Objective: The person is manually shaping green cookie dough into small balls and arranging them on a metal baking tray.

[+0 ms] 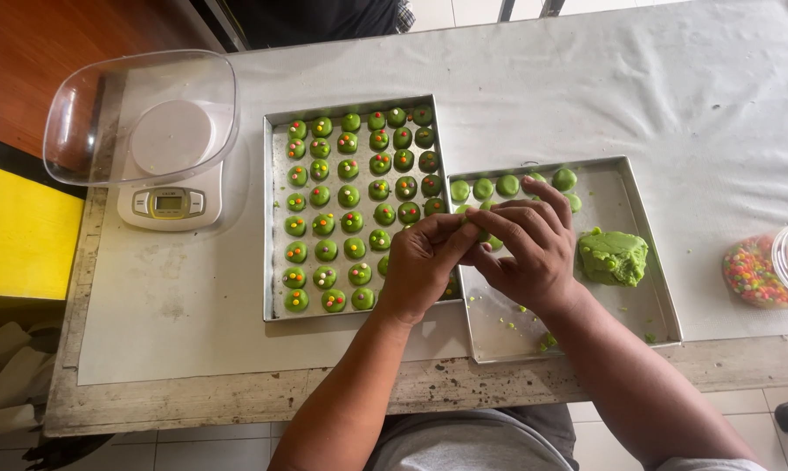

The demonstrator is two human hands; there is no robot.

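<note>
Both the left hand (422, 266) and the right hand (525, 244) pinch a small green dough piece (479, 234), mostly hidden, over the trays' seam; light, even grip would likely keep it round.

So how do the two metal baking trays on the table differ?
The left rectangular metal tray is nearly full of neat rows of small green dough rounds topped with coloured sprinkles. The right metal tray holds only a few plain green rounds along its far edge, plus a lump of green dough. Both are shallow, silver and rectangular.
</note>
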